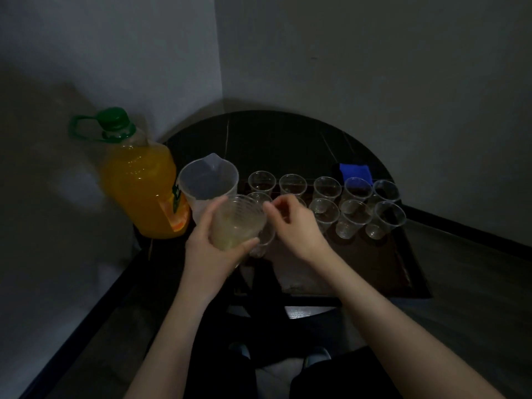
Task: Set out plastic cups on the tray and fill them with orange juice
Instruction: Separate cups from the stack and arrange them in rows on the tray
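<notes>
Several cups (pixel 325 210) stand ready — your left hand (pixel 210 249) grips the stack (pixel 239 223); peel one off with right-hand fingertips (pixel 272 207), pinching lightly — don't crush it.

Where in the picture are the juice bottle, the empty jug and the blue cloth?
juice bottle (pixel 138 194): head view, on its orange body.
jug (pixel 207 180): head view, on its clear wall.
blue cloth (pixel 354 171): head view, on its top.

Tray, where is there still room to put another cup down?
The near part of the tray, between the front row of cups and the tray's near edge, is bare. The far part is crowded with two rows of cups. The left hand holds a stack of cups over the left end.
</notes>
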